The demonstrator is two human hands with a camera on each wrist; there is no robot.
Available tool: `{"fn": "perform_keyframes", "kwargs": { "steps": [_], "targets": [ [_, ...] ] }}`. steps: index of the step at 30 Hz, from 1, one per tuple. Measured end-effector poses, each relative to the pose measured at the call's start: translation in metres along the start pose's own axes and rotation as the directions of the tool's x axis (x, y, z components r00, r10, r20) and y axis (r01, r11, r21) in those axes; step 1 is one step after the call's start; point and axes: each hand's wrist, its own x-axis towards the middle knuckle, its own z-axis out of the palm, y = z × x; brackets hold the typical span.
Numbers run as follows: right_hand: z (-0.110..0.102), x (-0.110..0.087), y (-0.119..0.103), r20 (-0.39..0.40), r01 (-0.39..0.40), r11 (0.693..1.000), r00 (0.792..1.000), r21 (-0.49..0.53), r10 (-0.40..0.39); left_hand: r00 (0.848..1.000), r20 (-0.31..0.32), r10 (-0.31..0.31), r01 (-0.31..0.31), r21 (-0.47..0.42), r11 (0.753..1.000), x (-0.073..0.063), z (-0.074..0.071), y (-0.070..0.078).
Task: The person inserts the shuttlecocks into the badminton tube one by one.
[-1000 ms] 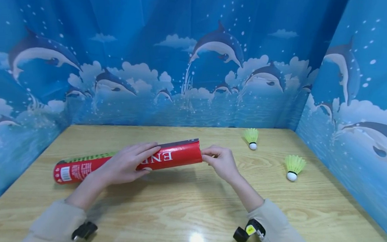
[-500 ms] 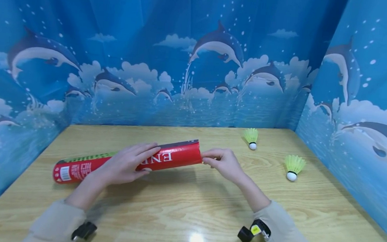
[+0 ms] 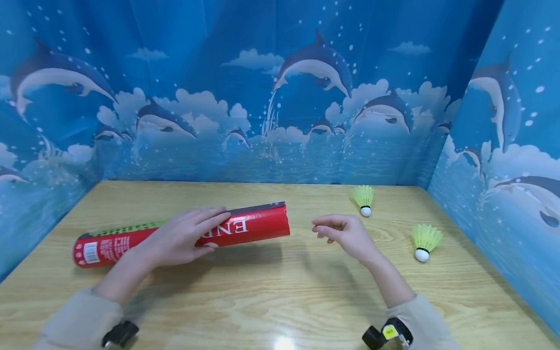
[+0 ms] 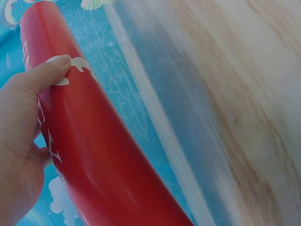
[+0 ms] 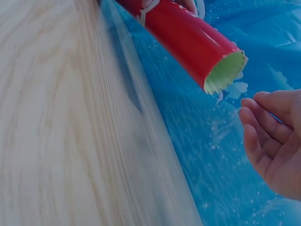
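Observation:
My left hand (image 3: 178,237) grips a red shuttlecock tube (image 3: 252,224) from above, its thumb pressing the near side in the left wrist view. The tube slants across the table, with its right end raised and its left end low. In the right wrist view the tube's open mouth shows a yellow-green shuttlecock skirt (image 5: 226,70) just inside. My right hand (image 3: 346,236) hovers a short way right of that mouth, fingers loosely curled with nothing between them. On the right of the table lie two yellow-green shuttlecocks, one farther back (image 3: 363,196) and one nearer (image 3: 425,238).
The wood-grain table (image 3: 270,315) runs up to a blue dolphin-print curtain (image 3: 208,83) behind it and along the right side. Black wrist cameras are strapped on both sleeves, such as the right camera (image 3: 375,339).
My right hand has drawn away from the tube's mouth toward the right, its fingers loosening. The tube has shifted very slightly left in my left hand. Both loose shuttlecocks stay put.

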Motion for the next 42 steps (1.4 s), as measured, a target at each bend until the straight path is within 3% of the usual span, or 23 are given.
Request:
{"fn": "perform_keyframes", "kwargs": {
  "steps": [10,16,23,30,42],
  "targets": [
    [-0.038,-0.016,0.019,-0.085,-0.06,0.998,0.995,0.001,0.06,1.0,0.016,-0.014,0.014,-0.008,1.0,0.001,0.002,-0.003],
    [-0.064,-0.026,0.028,-0.157,-0.114,0.993,0.981,-0.003,0.112,1.0,0.019,-0.013,0.013,0.0,1.0,0.001,0.003,-0.004],
    [-0.097,-0.039,0.039,-0.253,-0.111,0.994,0.962,-0.012,0.104,1.0,0.026,-0.015,0.015,0.004,1.0,0.001,0.002,-0.003],
    [-0.133,-0.053,0.054,-0.347,-0.14,0.99,0.927,0.024,0.14,1.0,0.028,-0.011,0.01,0.01,1.0,0.001,0.001,-0.004],
    [-0.176,-0.075,0.075,-0.379,-0.302,0.953,0.879,0.026,0.289,0.999,0.032,-0.016,0.016,0.004,1.0,0.001,0.0,-0.003]
  ]
}}
